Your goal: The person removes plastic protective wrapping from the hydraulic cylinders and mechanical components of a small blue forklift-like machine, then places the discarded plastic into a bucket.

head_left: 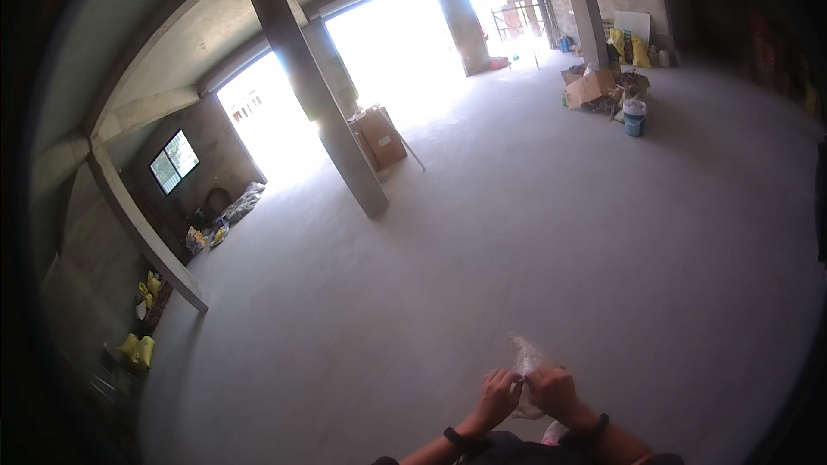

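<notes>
Left hand (499, 396) and right hand (553, 391) pinching pale, see-through bag (522, 353), lower right of frame, fingertips meeting. Step in hand seemingly working bag's material between fingers; next move probably calling for steady two-sided pinch.

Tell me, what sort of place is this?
Probably an unfinished or little-used ground-floor hall: a plain concrete pillar, wide doorway-like openings letting in daylight, and cardboard boxes standing about.
</notes>
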